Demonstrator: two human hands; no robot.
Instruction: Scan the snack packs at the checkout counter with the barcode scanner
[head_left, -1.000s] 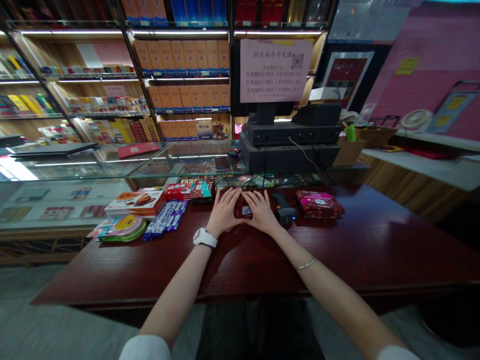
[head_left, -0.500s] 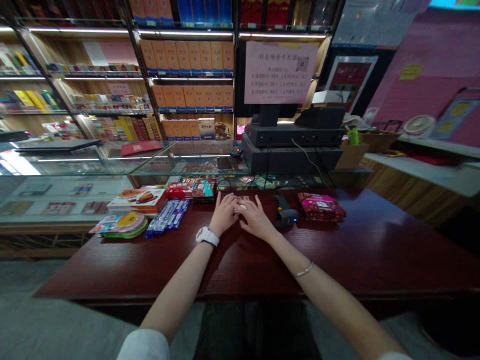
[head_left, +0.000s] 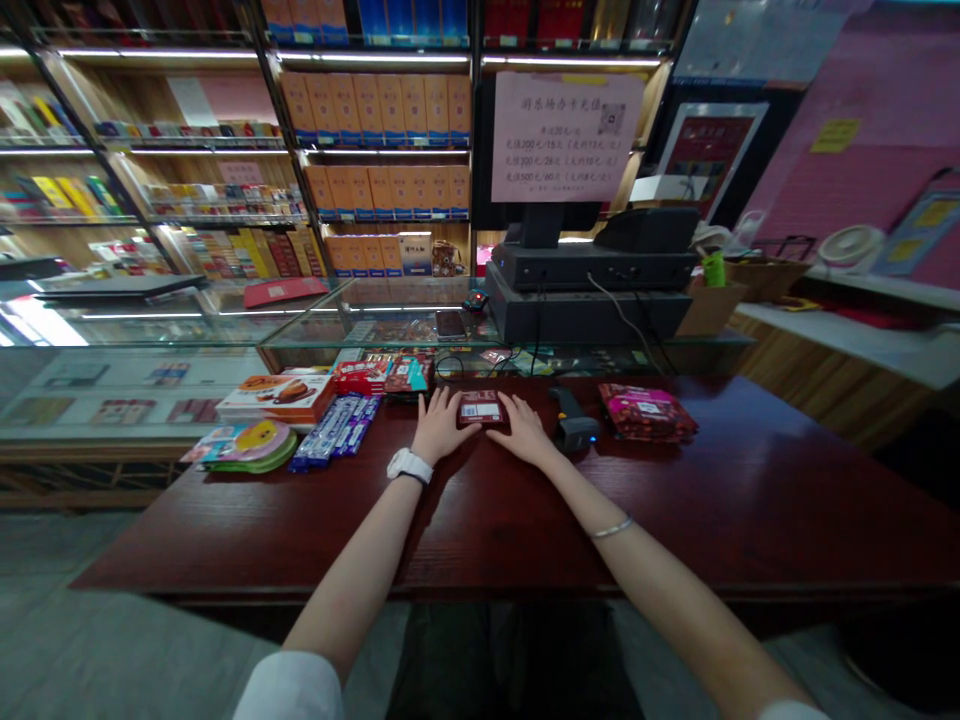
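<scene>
A small dark-red packet with a white label (head_left: pixel 480 408) lies on the dark wooden table (head_left: pixel 495 530) between my hands. My left hand (head_left: pixel 441 425), with a white watch on its wrist, rests at the packet's left side, fingers spread. On the packet's right edge is my right hand (head_left: pixel 523 430), its fingers apart and a silver bangle on the forearm. Neither hand is wrapped round the packet; whether the fingertips press on it I cannot tell. A black barcode scanner (head_left: pixel 574 425) lies just right of my right hand.
To the right sits a stack of brown and pink packets (head_left: pixel 649 412). At the left are blue-purple bars (head_left: pixel 335 432), an orange-and-white box (head_left: pixel 275 397), colourful round-edged items (head_left: pixel 251 447) and red packets (head_left: pixel 364 376). Behind stand a glass counter (head_left: pixel 375 330) and a cash register (head_left: pixel 592 290).
My hands were together over the packet, fingers overlapping. They have moved apart to its left and right sides, and the packet's label now shows.
</scene>
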